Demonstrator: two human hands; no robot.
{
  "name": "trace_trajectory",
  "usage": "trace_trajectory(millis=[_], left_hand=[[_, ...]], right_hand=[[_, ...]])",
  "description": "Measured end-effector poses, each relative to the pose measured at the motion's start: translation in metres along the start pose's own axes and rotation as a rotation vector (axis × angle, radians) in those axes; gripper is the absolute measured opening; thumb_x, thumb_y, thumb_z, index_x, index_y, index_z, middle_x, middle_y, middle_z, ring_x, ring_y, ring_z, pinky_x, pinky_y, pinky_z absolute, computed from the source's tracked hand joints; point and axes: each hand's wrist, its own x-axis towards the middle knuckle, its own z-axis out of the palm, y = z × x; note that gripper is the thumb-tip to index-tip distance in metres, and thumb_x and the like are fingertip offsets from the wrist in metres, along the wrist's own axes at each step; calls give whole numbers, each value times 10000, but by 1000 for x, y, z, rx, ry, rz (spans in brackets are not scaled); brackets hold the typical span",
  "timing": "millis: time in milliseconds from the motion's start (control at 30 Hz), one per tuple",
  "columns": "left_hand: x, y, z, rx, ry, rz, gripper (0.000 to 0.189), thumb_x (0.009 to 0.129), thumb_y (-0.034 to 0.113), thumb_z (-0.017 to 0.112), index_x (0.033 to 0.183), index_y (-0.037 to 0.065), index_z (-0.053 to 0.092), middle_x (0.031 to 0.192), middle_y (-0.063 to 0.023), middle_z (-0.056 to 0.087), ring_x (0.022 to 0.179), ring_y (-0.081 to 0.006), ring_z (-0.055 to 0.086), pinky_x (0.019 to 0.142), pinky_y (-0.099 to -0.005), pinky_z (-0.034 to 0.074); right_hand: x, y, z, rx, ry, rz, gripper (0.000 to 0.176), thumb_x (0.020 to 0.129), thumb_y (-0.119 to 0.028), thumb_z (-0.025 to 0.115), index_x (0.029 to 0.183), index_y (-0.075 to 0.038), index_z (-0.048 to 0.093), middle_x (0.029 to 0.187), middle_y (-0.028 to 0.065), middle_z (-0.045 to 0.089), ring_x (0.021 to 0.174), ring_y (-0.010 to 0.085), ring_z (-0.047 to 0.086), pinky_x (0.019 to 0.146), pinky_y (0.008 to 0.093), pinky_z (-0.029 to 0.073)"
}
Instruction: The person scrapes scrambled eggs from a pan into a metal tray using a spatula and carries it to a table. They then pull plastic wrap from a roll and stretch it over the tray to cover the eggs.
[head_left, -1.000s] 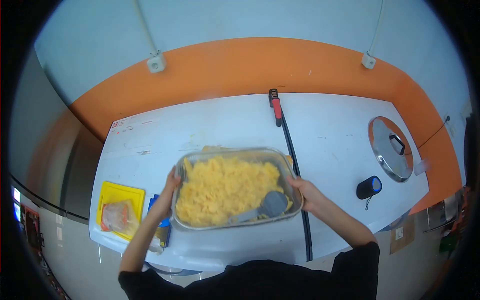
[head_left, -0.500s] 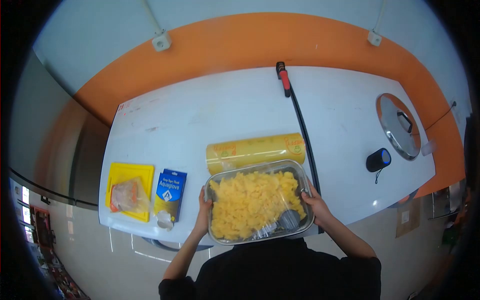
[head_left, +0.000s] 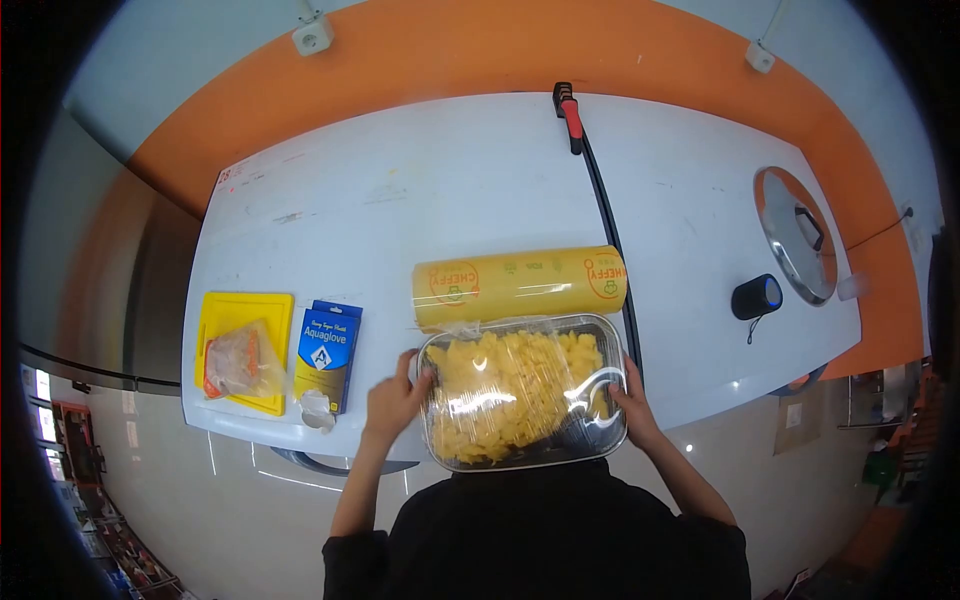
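Note:
A metal tray [head_left: 612, 440] with clear film over its top is held in front of my body at the table's near edge. Yellow chunks of food [head_left: 505, 385] lie inside, mostly toward the left and far side; the dark bottom shows at the lower right. My left hand [head_left: 397, 395] grips the tray's left rim, some fingers hidden beneath. On the opposite rim is my right hand [head_left: 636, 405], thumb on top. Just beyond the tray lies a big roll of yellowish cling film [head_left: 520, 287], printed in red and green.
On the left are a yellow cutting board [head_left: 215, 320] bearing a plastic bag [head_left: 240, 362], and a blue-yellow glove box [head_left: 328, 350]. A knife sharpener [head_left: 570, 118] is at the back. On the right stand a black speaker [head_left: 755, 297] and a pot lid [head_left: 790, 235].
The yellow chunks have shifted inside the tray, baring more of its lower right. The view has moved, so the table sits higher. My left hand's fingers have shifted along the rim.

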Motion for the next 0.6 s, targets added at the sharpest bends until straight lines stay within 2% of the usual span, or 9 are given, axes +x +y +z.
trace_trajectory(millis=[33,100,167,233,300,367,500,567,600], left_hand=[[10,3,-10,-21,-12,-14,477,876,421,427,1230,101,430,663,-156,611,604,-348,592,560,-408,461],[35,0,-3,-188,289,194,407,868,353,488,1156,66,496,825,-174,621,738,-299,599,647,-330,458],[68,-6,16,-347,255,267,379,864,320,510,1127,49,517,874,-167,619,777,-256,591,676,-308,445],[85,7,16,-506,237,359,351,859,288,532,1098,31,538,923,-161,617,815,-214,583,704,-286,431],[89,25,11,-1187,149,125,304,853,248,554,1023,-2,579,884,-93,625,771,-141,564,680,-260,417],[107,28,7,-1173,188,59,299,848,246,563,1005,-7,588,878,-75,619,774,-122,552,680,-253,414],[148,31,-14,-1099,146,-68,377,831,339,572,973,-10,585,843,-64,609,758,-114,547,688,-242,413],[171,31,-21,-1046,102,-124,436,828,418,556,896,-12,584,815,-75,604,742,-123,565,670,-256,439],[183,30,-20,-1046,108,-122,436,828,418,556,896,-12,584,815,-75,604,742,-123,565,670,-256,439]], right_hand=[[8,1,-4,3,4,2,540,902,-142,440,1371,-28,196,1397,120,245,1290,210,226,1048,313,188],[38,4,-20,-199,144,-147,502,900,-185,452,1322,17,271,1346,161,313,1263,252,278,1043,334,205],[76,-5,-32,-559,200,-310,444,884,-197,481,1255,20,369,1205,177,427,1135,290,410,975,349,312],[110,-9,-33,-489,143,-256,420,873,-192,500,1221,19,400,1116,169,455,1036,286,453,913,344,356],[126,-19,-35,-419,70,-208,395,862,-187,519,1188,19,431,1028,162,483,937,281,496,851,340,400],[135,-31,-41,-756,92,-335,356,846,-148,539,1151,16,454,902,131,481,817,245,504,761,312,427],[170,-24,-42,-679,152,-515,343,886,-208,498,1133,29,469,933,142,510,870,221,510,799,299,410],[183,-32,-26,-182,117,-322,395,921,-294,440,1147,27,477,1043,146,525,987,208,496,863,295,385],[192,-31,-25,-181,112,-327,395,921,-294,440,1147,27,477,1043,146,525,987,208,496,863,295,385]])
